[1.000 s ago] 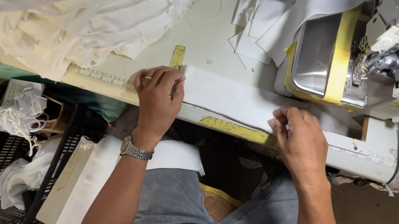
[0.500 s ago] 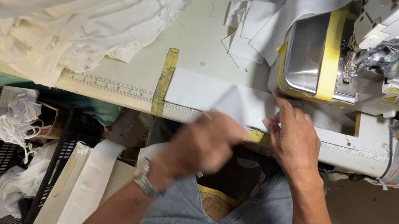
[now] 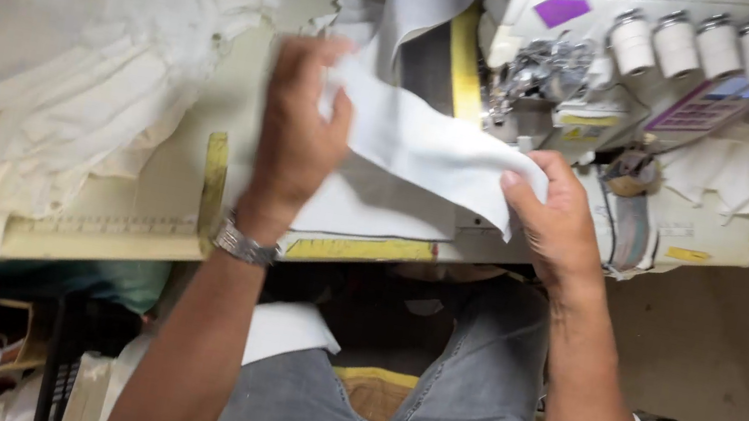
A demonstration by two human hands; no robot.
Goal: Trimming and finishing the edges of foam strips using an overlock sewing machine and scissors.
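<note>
Raised since before, two hands, left hand (image 3: 298,132), right hand (image 3: 551,215), seemingly one white fabric strip (image 3: 426,143)

I see a pale table (image 3: 187,179) across the top of the frame. Below it, at the lower right, the floor (image 3: 726,351) is brown and dim. A black crate (image 3: 59,371) sits lower left.

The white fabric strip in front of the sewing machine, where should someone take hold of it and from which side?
Probably by its two short ends, as now: the left hand pinches the upper-left end, the right hand the lower-right corner. The white fabric strip is long and limp, so holding both ends from the sides keeps it spread.
</note>
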